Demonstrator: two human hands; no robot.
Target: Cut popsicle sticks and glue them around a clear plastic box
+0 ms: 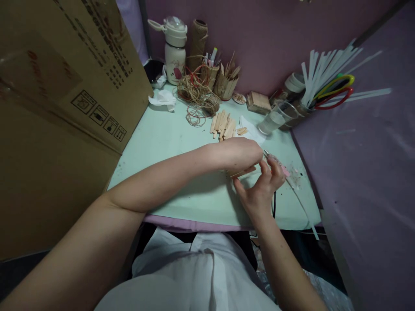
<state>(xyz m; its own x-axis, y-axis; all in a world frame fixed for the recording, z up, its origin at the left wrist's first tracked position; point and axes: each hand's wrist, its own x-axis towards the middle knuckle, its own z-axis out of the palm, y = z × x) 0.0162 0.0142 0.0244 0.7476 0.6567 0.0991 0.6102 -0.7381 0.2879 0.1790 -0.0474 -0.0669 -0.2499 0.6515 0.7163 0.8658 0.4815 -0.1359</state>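
Observation:
My left hand reaches across to the right over the pale green table, its back turned to me and its fingers mostly hidden. Below it, a small piece made of wooden sticks shows partly. My right hand curves around the right side of that piece, thumb at its near edge and fingers raised beside my left hand. A glue gun with a pink part lies just beyond my right fingers, a long pale stick trailing from it. Behind my left wrist lies a pile of flat wooden sticks.
A large cardboard box stands at the left. Along the back are a white bottle, tangled twine, stick-covered holders and a wooden block. At the right stand a clear cup, white strips and scissors.

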